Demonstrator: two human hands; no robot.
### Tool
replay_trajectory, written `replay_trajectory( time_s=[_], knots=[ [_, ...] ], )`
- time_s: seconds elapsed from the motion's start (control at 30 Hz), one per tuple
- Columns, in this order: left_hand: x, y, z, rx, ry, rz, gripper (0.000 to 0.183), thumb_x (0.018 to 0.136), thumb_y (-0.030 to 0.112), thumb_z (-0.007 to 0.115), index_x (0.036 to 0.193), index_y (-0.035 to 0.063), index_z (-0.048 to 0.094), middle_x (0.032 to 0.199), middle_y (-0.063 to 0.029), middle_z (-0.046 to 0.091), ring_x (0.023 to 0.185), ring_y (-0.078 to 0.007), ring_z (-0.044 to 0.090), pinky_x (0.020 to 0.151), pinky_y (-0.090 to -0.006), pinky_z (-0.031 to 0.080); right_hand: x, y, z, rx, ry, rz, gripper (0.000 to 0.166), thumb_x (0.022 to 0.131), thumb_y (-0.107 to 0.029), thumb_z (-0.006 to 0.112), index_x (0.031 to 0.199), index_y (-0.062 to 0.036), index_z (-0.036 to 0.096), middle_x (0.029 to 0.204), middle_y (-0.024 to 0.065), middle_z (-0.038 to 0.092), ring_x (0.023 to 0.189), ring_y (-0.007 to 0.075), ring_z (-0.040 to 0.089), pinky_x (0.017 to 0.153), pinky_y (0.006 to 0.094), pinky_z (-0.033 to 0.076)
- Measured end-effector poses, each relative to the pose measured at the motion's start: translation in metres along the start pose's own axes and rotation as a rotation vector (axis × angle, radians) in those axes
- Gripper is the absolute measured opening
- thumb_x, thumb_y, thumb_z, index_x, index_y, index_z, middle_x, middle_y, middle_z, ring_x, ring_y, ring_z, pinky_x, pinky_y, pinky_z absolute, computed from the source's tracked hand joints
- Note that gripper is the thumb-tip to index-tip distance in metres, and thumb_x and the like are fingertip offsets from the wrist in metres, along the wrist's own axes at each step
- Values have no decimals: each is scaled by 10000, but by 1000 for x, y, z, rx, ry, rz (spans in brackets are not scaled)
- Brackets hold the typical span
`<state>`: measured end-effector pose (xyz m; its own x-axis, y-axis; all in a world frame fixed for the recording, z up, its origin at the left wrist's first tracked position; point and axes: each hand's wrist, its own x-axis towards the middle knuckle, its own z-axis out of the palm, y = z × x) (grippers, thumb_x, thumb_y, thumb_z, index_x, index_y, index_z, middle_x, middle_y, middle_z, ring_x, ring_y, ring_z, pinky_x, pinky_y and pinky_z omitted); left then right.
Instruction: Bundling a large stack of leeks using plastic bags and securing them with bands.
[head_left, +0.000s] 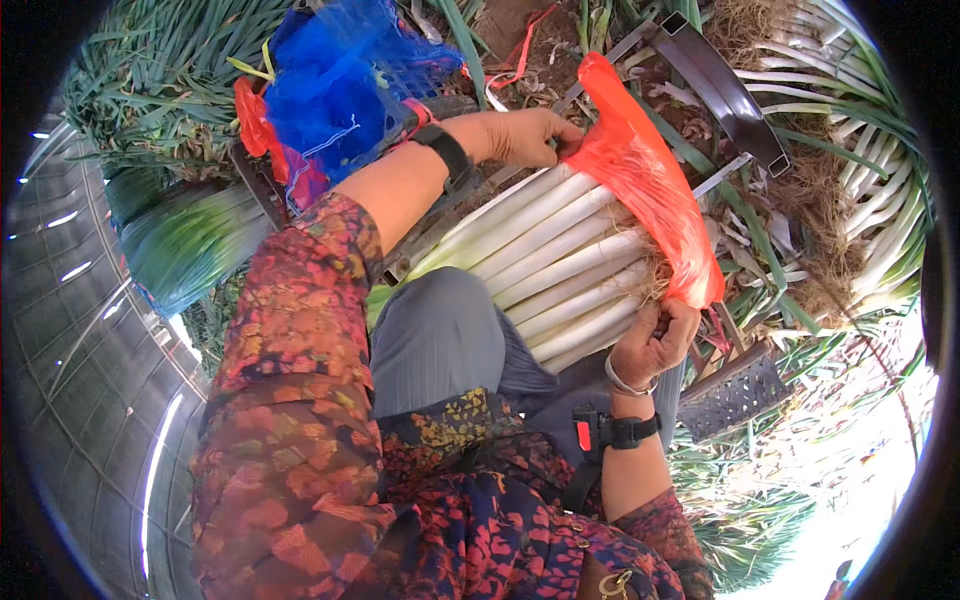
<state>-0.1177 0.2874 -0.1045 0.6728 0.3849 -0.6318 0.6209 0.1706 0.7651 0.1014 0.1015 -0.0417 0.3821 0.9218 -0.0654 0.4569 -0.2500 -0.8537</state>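
Observation:
A bunch of large green onions (555, 255) lies slantwise before me, with its white stalks side by side and its roots to the right. My knee covers part of the green end. A thin red plastic bag (649, 180) stretches across the root ends, leaving some roots exposed along its lower edge. My left hand (536, 139) pinches the bag's edge at the upper corner of the bunch. At the lower corner, my right hand (656, 341) grips the other end of that edge between thumb and fingers.
A curved dark metal bracket (720, 90) rises beyond the bag. Blue mesh netting (330, 82) lies past my left forearm. Loose onions with roots (862, 172) are heaped at right, leafy ones (165, 75) at upper left. A woven seat (735, 394) stands near my right wrist.

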Motion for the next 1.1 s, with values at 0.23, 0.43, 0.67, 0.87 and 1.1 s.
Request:
replay_trajectory(
  time_s=[0.23, 0.43, 0.67, 0.87, 1.1],
  knots=[
    [-51, -30, 32, 194, 112, -132, 286, 637, 35, 545, 903, 89, 637, 788, -131, 627, 727, -290, 584, 679, -349, 458, -3, 1, 2, -2, 2, -12, 73, 766, 39, 523, 821, -3, 501, 767, 41, 421, 634, 129, 376, 533, 237, 302],
    [-59, -20, 15, -7, 354, -78, 161, 691, 3, 489, 814, 45, 585, 759, -124, 600, 744, -246, 580, 685, -334, 446, 1, 8, -1, -78, 12, -70, 69, 783, 41, 509, 839, 1, 505, 782, 42, 438, 671, 137, 390, 579, 246, 337],
    [-131, -46, 21, 257, 786, -73, 111, 726, 89, 520, 806, 43, 583, 731, -124, 592, 734, -296, 572, 658, -368, 454, -3, 15, 5, -53, 51, -69, 48, 788, 6, 528, 834, 1, 514, 779, 31, 446, 643, 112, 387, 555, 231, 329],
    [-249, -113, 14, 152, 984, -835, 166, 717, 190, 608, 763, 30, 613, 711, -121, 607, 719, -269, 607, 644, -382, 462, -2, 17, 5, -63, 77, -82, 64, 787, -8, 550, 842, 2, 519, 763, 33, 455, 641, 118, 390, 552, 234, 331],
    [-202, -115, 2, 303, 1214, -901, 1009, 579, 281, 778, 1344, 6, 180, 1291, -228, 369, 1159, -366, 405, 975, -390, 350, 1, 12, 8, -28, 112, -82, 69, 789, -10, 570, 830, 3, 516, 755, 30, 454, 648, 119, 390, 556, 234, 333]
  ],
)
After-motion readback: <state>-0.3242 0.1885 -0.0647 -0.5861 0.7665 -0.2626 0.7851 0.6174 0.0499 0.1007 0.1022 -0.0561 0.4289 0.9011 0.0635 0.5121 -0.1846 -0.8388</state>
